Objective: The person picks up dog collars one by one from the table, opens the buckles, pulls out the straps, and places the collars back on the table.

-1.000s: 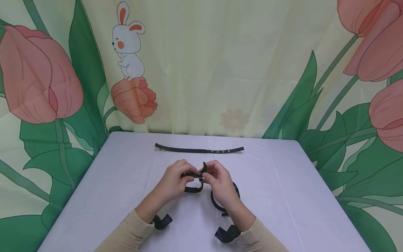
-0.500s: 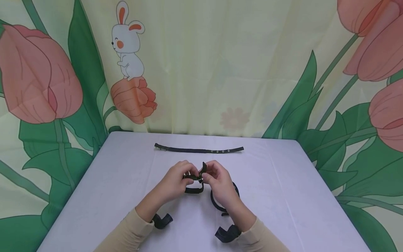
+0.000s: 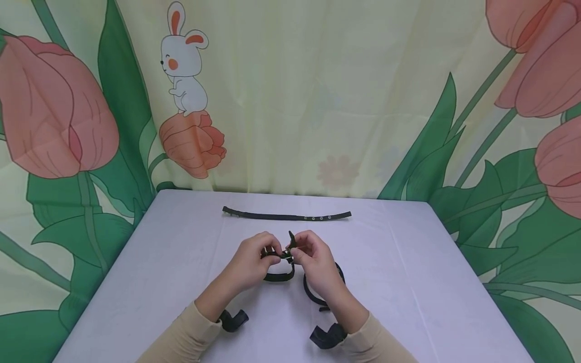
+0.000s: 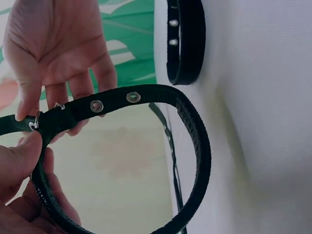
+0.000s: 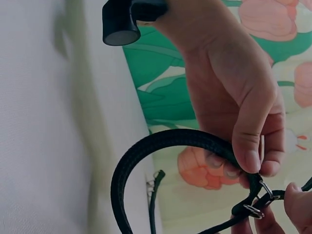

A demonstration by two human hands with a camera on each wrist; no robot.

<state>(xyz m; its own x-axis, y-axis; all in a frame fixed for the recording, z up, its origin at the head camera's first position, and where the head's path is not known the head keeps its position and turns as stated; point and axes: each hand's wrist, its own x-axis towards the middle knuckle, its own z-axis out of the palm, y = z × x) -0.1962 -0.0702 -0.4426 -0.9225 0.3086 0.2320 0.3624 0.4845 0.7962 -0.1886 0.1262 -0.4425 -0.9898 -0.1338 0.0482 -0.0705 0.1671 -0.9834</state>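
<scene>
A black pet collar (image 3: 278,277), bent into a loop with metal eyelets, hangs between both hands over the table. My left hand (image 3: 250,258) pinches the band just beside its metal buckle (image 5: 254,211). On the other side of the buckle, my right hand (image 3: 319,259) pinches the strap, whose free end (image 3: 292,239) sticks upward between the hands. The left wrist view shows the loop large, with eyelets (image 4: 133,97) along its upper stretch. A second, looped collar (image 3: 311,294) sits on the table, partly hidden beneath my right hand and wrist.
A third black collar (image 3: 286,217) lies stretched out across the back of the white-covered table (image 3: 181,237). Behind the table hangs a curtain (image 3: 295,101) printed with tulips and a rabbit. Black wrist cameras (image 3: 329,337) jut inward from both wrists.
The strap's free end has tilted a little to the left, and the buckle has shifted slightly between the fingers. Both arms stay nearly in place; the other two collars have not moved.
</scene>
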